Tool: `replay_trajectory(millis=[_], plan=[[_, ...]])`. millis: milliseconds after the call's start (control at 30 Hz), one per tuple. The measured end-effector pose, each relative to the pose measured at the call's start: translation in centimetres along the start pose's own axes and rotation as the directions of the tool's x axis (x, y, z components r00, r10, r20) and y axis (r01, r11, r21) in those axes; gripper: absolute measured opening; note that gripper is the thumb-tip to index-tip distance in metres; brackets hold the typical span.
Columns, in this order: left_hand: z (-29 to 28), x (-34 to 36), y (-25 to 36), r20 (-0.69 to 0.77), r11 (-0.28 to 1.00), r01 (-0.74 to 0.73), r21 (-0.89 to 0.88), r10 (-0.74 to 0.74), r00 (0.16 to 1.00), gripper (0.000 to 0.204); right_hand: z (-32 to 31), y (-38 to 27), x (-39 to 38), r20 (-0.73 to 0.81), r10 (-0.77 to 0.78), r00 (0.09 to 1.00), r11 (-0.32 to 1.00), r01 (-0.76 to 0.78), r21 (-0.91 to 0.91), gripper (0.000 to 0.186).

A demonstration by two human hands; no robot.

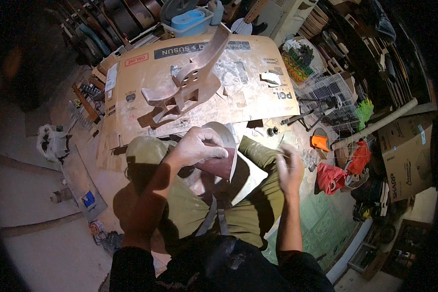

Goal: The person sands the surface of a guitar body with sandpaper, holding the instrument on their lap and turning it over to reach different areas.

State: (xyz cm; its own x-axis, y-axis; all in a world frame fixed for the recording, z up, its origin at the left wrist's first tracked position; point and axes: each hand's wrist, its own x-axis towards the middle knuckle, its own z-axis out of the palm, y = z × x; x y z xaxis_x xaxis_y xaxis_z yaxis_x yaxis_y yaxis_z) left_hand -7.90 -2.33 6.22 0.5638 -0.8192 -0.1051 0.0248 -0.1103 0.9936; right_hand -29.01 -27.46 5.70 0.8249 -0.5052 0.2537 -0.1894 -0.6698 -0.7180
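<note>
Nearest us, our right hand (290,170) hovers over the right leg (253,207), fingers loosely apart, nothing visible in it. Our left hand (202,146) pinches 1 sheet of sandpaper (220,167), probably to control its curl. Beyond, 1 carved wooden piece (202,82) rests between the cardboard's (126,97) near-left corner and far edge, likely for steady support; 1 white scrap (271,77) lies near the right edge.

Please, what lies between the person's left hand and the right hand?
The head view shows, from left hand to right hand: the curved maroon sheet that the left holds, then the olive trouser leg.
</note>
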Motion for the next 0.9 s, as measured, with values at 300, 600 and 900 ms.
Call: replay_trajectory(millis=[300,600,900], plan=[[0.1,0.0,-0.2,0.108,0.991,-0.058,-0.119,0.071,0.992,0.019,3.1,-10.6,4.3,0.342,-0.582,0.738,0.809,0.569,0.149,0.031],[0.9,-0.7,-0.6,-0.062,0.841,-0.339,0.42,0.4,0.914,0.045,4.6,-10.1,4.5,0.408,-0.159,0.899,0.985,0.173,0.002,0.023],[2.1,0.0,-2.1,-0.065,0.822,-0.329,0.465,0.402,0.913,0.017,5.3,-8.2,4.6,0.45,-0.092,0.888,0.994,0.058,0.09,0.021]])
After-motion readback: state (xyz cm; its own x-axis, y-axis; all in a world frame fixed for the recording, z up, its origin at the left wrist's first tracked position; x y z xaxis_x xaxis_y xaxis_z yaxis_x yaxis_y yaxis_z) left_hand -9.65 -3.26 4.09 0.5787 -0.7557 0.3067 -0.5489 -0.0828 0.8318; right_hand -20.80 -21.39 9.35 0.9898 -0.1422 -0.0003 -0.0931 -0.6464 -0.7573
